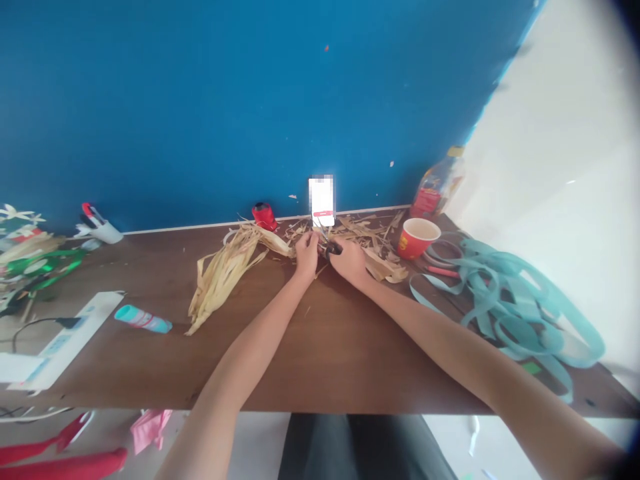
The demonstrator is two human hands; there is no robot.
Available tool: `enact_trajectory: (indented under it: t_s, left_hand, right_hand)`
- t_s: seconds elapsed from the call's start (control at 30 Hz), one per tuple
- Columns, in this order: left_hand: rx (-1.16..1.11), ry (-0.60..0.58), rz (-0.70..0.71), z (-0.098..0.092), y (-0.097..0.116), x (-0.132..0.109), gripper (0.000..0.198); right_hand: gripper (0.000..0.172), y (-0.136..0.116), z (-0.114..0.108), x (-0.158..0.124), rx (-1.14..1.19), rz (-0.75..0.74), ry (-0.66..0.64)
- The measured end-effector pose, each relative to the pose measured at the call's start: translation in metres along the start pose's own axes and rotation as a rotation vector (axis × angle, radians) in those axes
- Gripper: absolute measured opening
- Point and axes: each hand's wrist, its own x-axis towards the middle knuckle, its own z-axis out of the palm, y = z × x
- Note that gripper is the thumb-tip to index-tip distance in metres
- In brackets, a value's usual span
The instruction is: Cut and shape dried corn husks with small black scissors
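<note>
Both my arms reach forward across a brown table [325, 347] to a heap of dried corn husks [225, 273] near the blue wall. My left hand [306, 255] is closed, pinching a strip of husk. My right hand [350, 260] is closed round the dark handles of a pair of scissors [330, 245], whose blades point toward my left hand. The two hands are almost touching. More husk scraps [373, 233] lie behind and right of the hands.
A red paper cup [417, 238] and a plastic bottle [437, 183] stand at the right. Teal ribbon loops [520, 300] cover the right end. A teal glue tube [143, 319] and white box [65, 340] lie left. A phone [321, 200] leans on the wall.
</note>
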Motion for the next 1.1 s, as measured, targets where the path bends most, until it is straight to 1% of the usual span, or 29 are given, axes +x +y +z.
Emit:
enact_trajectory:
  t_s: [0.17,0.53,0.83,1.0,1.1]
  left_hand:
    - [0.002,0.004,0.009,0.0009,0.0005,-0.0003,0.030]
    - [-0.001,-0.023,0.006,0.0004,-0.0002,-0.0001,0.032]
    - [-0.015,-0.034,0.020,0.0015,-0.0014,-0.0002,0.035]
    - [-0.037,-0.050,0.011,0.0004,-0.0038,0.0006,0.035]
    - [-0.040,-0.038,0.003,0.0001,-0.0040,0.0008,0.034]
  right_hand:
    - [0.023,-0.0016,0.0006,-0.0010,-0.071,-0.008,-0.020]
    - [0.025,0.0011,0.0024,-0.0001,-0.080,-0.049,-0.048]
    - [0.027,0.0014,0.0012,0.0002,-0.111,-0.052,-0.067]
    - [0.023,0.0016,0.0003,-0.0013,-0.106,-0.079,-0.073]
    - [0.022,0.0008,-0.0008,-0.0018,-0.111,-0.085,-0.089]
